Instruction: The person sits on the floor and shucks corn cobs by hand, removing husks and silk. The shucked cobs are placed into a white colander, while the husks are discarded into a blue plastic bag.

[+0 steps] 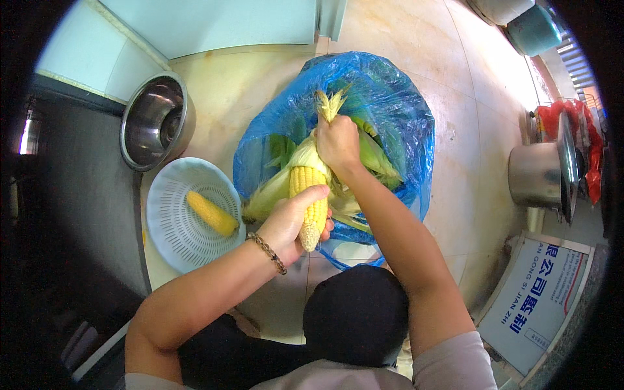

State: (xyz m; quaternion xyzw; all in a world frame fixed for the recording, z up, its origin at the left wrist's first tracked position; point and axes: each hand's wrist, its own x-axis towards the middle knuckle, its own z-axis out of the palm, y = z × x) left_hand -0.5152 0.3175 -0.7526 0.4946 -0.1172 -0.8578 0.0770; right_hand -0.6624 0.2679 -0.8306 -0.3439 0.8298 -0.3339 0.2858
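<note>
An ear of corn [309, 192] with its yellow kernels bared lies in my left hand [292, 219], which wraps the cob near its tip. Pale husk leaves [305, 152] still cover the stalk end. My right hand [339, 144] is closed around those leaves, and a tuft of husk [330, 105] pokes out above the fist. Beneath both hands spreads an open blue plastic bag [414, 112] with green husks [385, 158] in it. To the left, a white plastic colander [165, 219] holds one husked ear of corn [212, 213].
A stainless steel bowl [183, 124] stands beyond the colander, by a dark cabinet panel [97, 180]. On the right are a lidded metal pot [536, 175], red plastic bags [592, 161] and a board bearing writing [534, 297]. A teal container [534, 30] sits at the far right on the tiled floor [458, 141].
</note>
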